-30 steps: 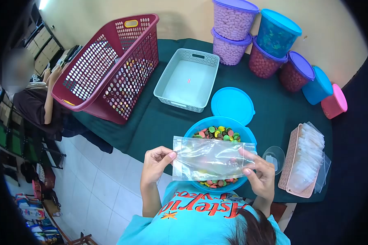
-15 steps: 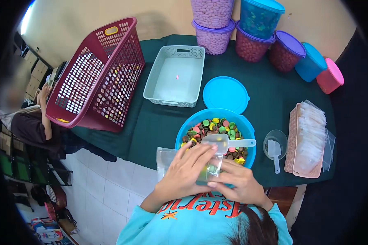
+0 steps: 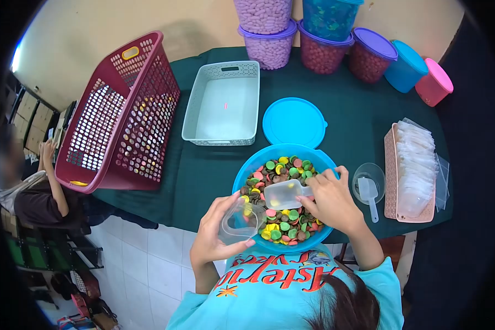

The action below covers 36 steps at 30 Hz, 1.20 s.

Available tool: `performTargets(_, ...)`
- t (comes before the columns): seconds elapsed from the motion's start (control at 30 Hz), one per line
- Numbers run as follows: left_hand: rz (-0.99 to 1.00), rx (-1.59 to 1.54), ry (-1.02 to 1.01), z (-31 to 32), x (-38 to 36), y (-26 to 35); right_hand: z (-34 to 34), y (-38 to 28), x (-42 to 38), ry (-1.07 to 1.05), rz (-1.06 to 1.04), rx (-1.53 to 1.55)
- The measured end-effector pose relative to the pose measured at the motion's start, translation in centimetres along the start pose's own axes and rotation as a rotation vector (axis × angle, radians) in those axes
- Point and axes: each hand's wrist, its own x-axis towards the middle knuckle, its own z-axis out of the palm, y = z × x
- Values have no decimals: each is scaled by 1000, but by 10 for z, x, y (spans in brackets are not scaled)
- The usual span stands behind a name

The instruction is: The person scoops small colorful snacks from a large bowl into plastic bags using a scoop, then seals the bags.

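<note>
My left hand (image 3: pixel 212 231) is closed round a clear plastic pouch (image 3: pixel 242 223), its mouth spread open over the near left rim of a blue tub (image 3: pixel 242 175). Brown, green, yellow and pink button-shaped candies (image 3: pixel 283 225) lie in the tub. With my right hand (image 3: pixel 335 201) I grip the handle of a translucent scoop (image 3: pixel 281 195), whose bowl rests low over the candies, right of the pouch. Whether the scoop carries any candies is hard to make out.
Behind the tub lie its blue lid (image 3: pixel 294 122) and a pale basket (image 3: pixel 220 104). A tall maroon basket (image 3: pixel 143 137) stands left. To the right are a small cup with a scoop (image 3: pixel 367 187) and a pink basket of packets (image 3: pixel 415 170). Lidded containers (image 3: pixel 324 55) line the wall. A person (image 3: pixel 41 192) is at far left.
My hands have moved apart. The pouch now gapes open in my left hand alone, while my right hand has left it and taken hold of the scoop lying on the candies.
</note>
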Motion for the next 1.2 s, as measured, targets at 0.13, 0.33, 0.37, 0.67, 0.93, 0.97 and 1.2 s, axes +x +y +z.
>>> performTargets(0.13, -25, -34, 7, -1, -6, -2, -6, 2, 13, -79, -62, 8)
performTargets(0.33, -57, -150, -71, -4, -13, -5, 10, 12, 51, 371, -238, -137)
performTargets(0.37, -56, -128, -63, -5, -13, -2, 16, 13, 57, 371, -241, -134)
performTargets(0.67, -160, -189, -20, -6, -30, -6, 33, 10, 88, 338, -631, -77)
performTargets(0.93, -225, -259, 18, -1, -33, -12, 28, 7, 95, 238, -705, 107)
performTargets(0.97, -182, -244, -17, -1, -32, -14, 29, 5, 95, 282, -735, 111)
performTargets(1.2, -104, -242, -90, 3, -34, -22, 21, 9, 98, 22, -700, 230)
